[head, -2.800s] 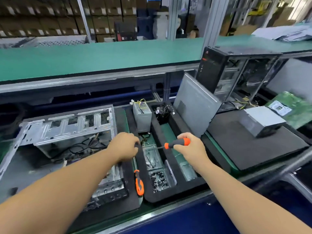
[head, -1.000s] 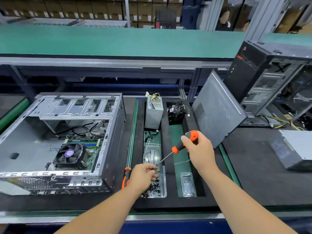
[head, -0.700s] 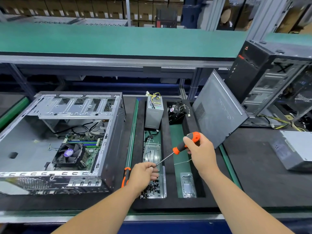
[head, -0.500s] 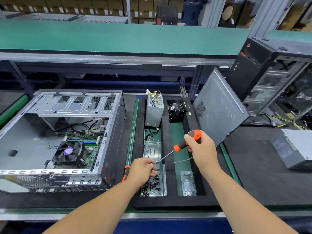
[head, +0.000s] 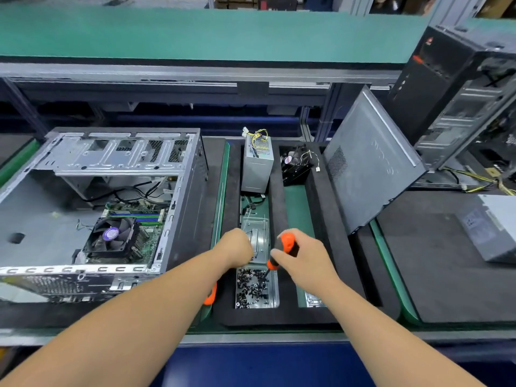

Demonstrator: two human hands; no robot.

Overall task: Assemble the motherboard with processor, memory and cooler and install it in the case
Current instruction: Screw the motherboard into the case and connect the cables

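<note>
On the left of the bench, the open sheet-metal case (head: 122, 191) lies on its side with the green motherboard (head: 145, 233) flat inside, its black finned cooler (head: 111, 238) showing a purple hub. Beside it, the right hand (head: 304, 261) grasps an orange-and-black screwdriver (head: 282, 251), tip down among small dark screws (head: 252, 286) in a black foam tray (head: 282, 317). The left hand (head: 237, 248) is curled above them; what it holds cannot be told.

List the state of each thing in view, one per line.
Left hand: fingers curled over the screw tray, grasp hidden.
Right hand: grips screwdriver, tip down in the screws.
Case: on its side, open, board and cooler inside.
Side panel: off, leaning tilted.
Second screwdriver: lying unused.
</note>
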